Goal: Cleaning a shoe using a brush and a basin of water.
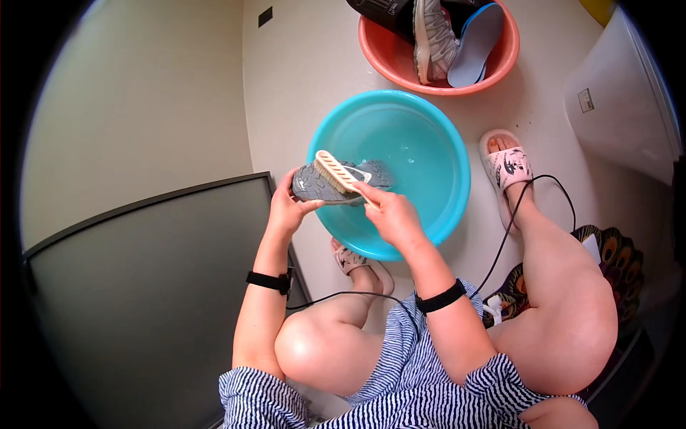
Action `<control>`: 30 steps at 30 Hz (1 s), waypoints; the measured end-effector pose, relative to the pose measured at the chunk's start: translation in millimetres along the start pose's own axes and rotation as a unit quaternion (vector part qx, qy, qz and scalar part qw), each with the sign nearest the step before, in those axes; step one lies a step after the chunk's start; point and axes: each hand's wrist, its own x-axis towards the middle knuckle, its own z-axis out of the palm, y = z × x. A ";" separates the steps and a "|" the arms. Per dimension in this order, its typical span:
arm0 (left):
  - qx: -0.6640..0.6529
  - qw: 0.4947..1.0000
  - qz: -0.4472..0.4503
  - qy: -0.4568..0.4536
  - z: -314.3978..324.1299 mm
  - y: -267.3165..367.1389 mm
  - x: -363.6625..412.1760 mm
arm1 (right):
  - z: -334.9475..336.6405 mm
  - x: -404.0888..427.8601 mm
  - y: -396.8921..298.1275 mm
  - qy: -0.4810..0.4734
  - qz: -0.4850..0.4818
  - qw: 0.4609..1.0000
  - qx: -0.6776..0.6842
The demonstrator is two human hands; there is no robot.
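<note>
My left hand (289,206) grips one end of a grey shoe (309,182), with its patterned sole turned up. The shoe's far end dips into the water of a turquoise plastic basin (458,185). In my right hand (394,214) is the handle of a cream scrubbing brush (335,169). The brush's bristles rest against the sole, and its head hides part of the tread. A few small bubbles float on the water.
Beyond the basin, a coral plastic basin (370,59) holds a grey sneaker (437,45), blue-grey insoles (477,45) and a dark item (394,19). A white bin-like container (611,80) stands right. A dark-framed panel (161,279) lies left. Thin black cable (504,244) crosses my leg.
</note>
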 end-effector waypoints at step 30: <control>0.105 0.994 0.028 0.017 2.3 12.6 -13.1 | -7.2 2.6 52.1 0.090 0.161 0.979 -0.083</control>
